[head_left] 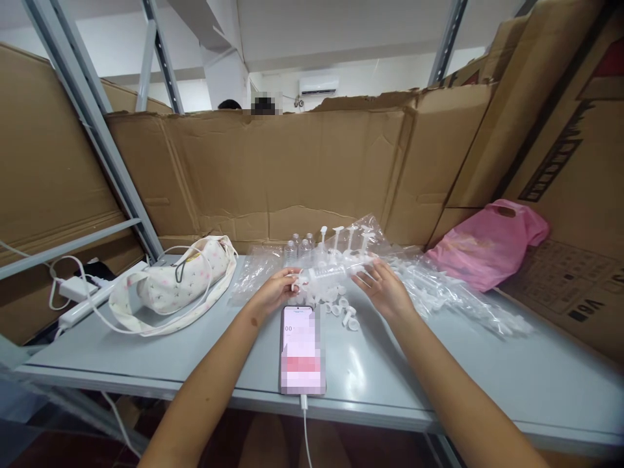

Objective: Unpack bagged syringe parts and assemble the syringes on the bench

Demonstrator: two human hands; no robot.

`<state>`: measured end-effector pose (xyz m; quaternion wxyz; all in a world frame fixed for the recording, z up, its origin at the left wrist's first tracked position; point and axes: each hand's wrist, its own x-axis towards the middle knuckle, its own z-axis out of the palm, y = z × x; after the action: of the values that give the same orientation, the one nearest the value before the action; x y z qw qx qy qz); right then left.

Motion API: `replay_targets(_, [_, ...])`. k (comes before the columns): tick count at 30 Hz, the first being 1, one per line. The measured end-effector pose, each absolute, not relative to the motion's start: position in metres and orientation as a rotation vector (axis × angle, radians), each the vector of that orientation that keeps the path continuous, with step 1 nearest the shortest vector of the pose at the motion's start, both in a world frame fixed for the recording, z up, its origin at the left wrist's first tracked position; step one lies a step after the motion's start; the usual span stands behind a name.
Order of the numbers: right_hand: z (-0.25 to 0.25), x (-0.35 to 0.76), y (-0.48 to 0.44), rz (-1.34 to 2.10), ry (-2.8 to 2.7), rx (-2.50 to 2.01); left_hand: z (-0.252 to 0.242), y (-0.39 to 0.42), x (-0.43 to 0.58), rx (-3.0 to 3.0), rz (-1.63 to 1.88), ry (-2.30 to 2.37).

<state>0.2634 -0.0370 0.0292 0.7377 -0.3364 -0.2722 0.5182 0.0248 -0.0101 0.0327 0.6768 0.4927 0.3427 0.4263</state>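
Above the flat grey tabletop (363, 370), the left hand (279, 287) pinches the left end – and the right hand (386, 289) curves at the right, clamped or not I cannot tell – of a clear ribbed plastic cylinder (327, 272), probably light, stiff and slippery, best held mid-barrel.

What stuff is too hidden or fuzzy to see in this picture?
All in the head view:
- Clear, ribbed plastic tube between the left hand and right hand: fine details too small.
- Pink plastic bag: contents hidden by its sides.
- White patterned cloth bag: contents hidden by fabric.
- Upright phone's lit screen: partly blurred by blocks.
- Thin white cable: far end cut off by bottom edge.
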Motion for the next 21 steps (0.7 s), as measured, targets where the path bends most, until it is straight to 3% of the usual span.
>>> replay_targets(21, [0.043,0.287,-0.038,0.833,-0.603,-0.812,0.031,0.010,0.014,1.288,1.313,1.198])
